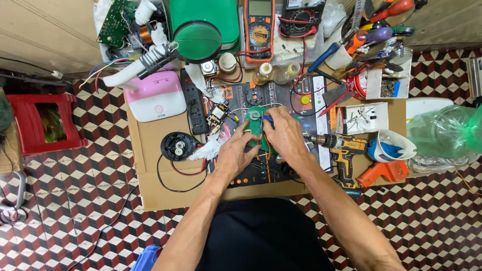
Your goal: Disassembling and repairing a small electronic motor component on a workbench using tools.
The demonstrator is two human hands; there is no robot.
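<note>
You sat over a low cardboard-topped bench (150, 190) on a chequered tile floor, seen from above. Off its left edge stood a red plastic stool (40, 123). Near the back left corner lay a bare green circuit board (116, 21), and below it a pink-and-white box (155, 95) with a small round mark on top. A black round part (177, 146) with a looping cable rested toward the left front.

At the middle of the bench, on a dark printed work mat (261, 170), your left hand (235, 155) curled around the lower left side of a small green board (257, 123), apparently steadying it. Your right hand (285, 134) was closed on a blue-handled tool (267, 119), its tip meeting the board's top, as if working a fastener.

Along the back edge sat a green round-lidded container (197, 40), an orange multimeter (259, 27) and two small clear bottles (276, 73). To the right lay a yellow cordless drill (341, 145), a white parts box (364, 118), a white cup (394, 145), and a clear plastic bag (444, 130) off the right edge.
</note>
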